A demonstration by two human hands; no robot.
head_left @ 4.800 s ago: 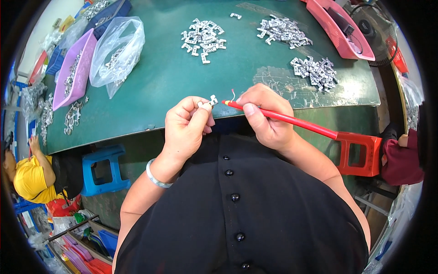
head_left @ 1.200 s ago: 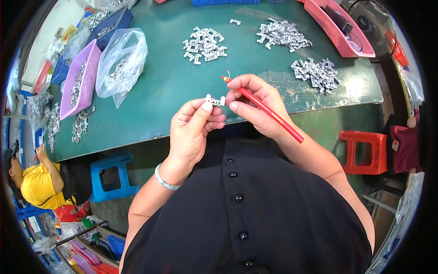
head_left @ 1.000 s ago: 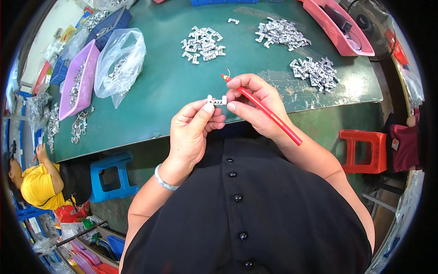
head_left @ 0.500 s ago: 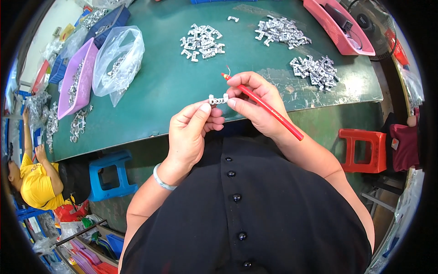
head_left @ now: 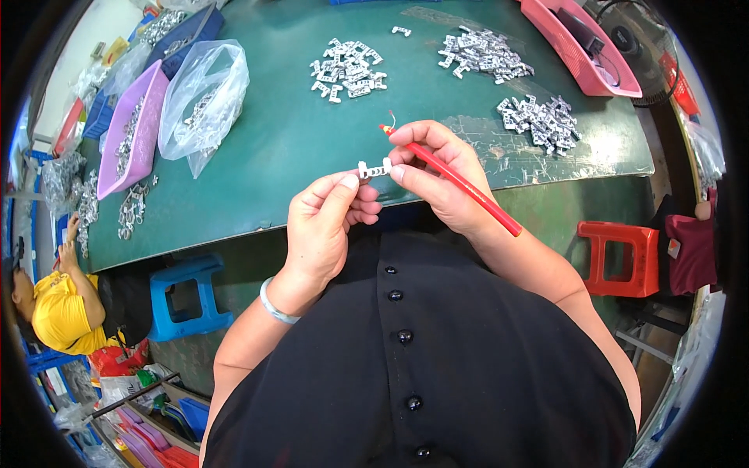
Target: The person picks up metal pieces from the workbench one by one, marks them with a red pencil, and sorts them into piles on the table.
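Over the table's near edge, my left hand (head_left: pixel 321 222) pinches the left end of a small silver-white metal bracket (head_left: pixel 375 170) between thumb and fingers. The bracket is short, with raised ends and dark marks or slots along its middle. Thumb and fingers of my right hand (head_left: pixel 449 175) close around a red grease pencil (head_left: pixel 472 191) with a thin pull string at its tip. That pencil slants from upper left down to lower right, its tip up and away from the bracket. My right thumb tip touches the bracket's right end.
Three piles of similar brackets (head_left: pixel 349 70) lie across the green table (head_left: pixel 281 132), plus one loose bracket (head_left: pixel 401 31). A plastic bag (head_left: pixel 204 101) and purple basket (head_left: pixel 134 136) stand left, a pink basket (head_left: pixel 573 54) far right. Stools and a person in yellow (head_left: pixel 66 312) are beyond.
The bracket has turned slightly in my fingers, so its dark-marked face shows more plainly. My hands stay nearly in place. The person in yellow at the left has shifted their arms.
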